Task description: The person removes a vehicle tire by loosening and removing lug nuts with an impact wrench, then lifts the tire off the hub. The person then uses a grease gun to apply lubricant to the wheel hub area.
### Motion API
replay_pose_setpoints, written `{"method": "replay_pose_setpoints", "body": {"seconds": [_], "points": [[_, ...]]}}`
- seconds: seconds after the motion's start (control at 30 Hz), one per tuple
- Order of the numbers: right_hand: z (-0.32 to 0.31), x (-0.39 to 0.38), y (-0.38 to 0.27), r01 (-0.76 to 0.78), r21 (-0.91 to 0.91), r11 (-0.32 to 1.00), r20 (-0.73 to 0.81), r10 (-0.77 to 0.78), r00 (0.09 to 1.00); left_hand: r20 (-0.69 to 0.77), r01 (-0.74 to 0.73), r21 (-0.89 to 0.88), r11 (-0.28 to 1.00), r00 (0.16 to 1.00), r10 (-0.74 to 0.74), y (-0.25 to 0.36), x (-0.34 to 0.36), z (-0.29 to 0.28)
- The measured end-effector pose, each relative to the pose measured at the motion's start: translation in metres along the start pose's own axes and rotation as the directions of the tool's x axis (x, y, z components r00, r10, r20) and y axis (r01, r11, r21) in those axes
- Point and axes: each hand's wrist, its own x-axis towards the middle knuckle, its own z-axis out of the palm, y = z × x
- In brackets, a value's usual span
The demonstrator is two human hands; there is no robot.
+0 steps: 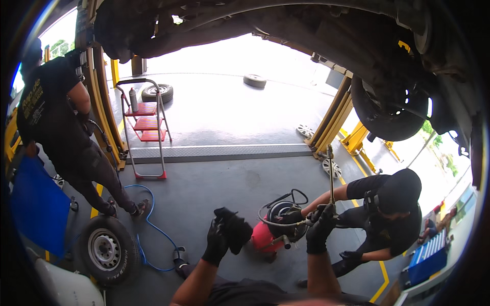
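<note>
My left hand (216,239), in a black glove, is closed on a crumpled black cloth (236,232). My right hand (317,235), gloved too, grips a grease gun (332,186) whose long thin metal tube points upward. From its lower end a hose (278,222) runs toward a red grease pump (263,235) on the floor between my arms. A co-worker (390,224) in black crouches at the right, one arm reaching to the pump and its other gloved hand low. Overhead spans the dark underside of a raised vehicle (316,35).
Left, another person (56,102) stands beside a blue panel (41,204). A wheel (104,250) and a blue air hose (153,204) lie nearby. Beyond are a red step ladder (148,122), yellow lift posts (334,117) and hubcaps (331,168). A blue tool cart (429,257) stands right.
</note>
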Motion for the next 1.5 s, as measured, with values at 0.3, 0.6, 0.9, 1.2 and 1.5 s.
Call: {"method": "replay_pose_setpoints", "body": {"seconds": [0.3,0.6,0.9,1.2,1.5], "points": [[0.086,0.069,-0.069,0.734,-0.542,0.409,0.228,-0.769,0.598,-0.244,-0.042,-0.081,0.996,0.970,0.021,0.047,-0.155,-0.060],[0.176,0.057,-0.154,0.795,-0.266,0.545,0.121,-0.800,0.588,-0.295,-0.045,-0.031,0.998,0.955,0.034,0.063,-0.166,-0.069],[0.249,0.108,-0.136,0.812,-0.302,0.499,0.222,-0.792,0.569,-0.217,-0.024,0.200,0.979,0.974,0.069,0.098,-0.095,-0.067],[0.329,0.125,-0.123,0.827,-0.447,0.341,0.135,-0.888,0.439,-0.143,-0.019,0.470,0.882,0.985,0.098,0.254,0.003,-0.106],[0.352,0.141,-0.097,0.748,-0.537,0.391,0.020,-0.880,0.474,-0.035,-0.086,0.675,0.733,0.988,0.149,0.370,0.113,-0.060]]}}
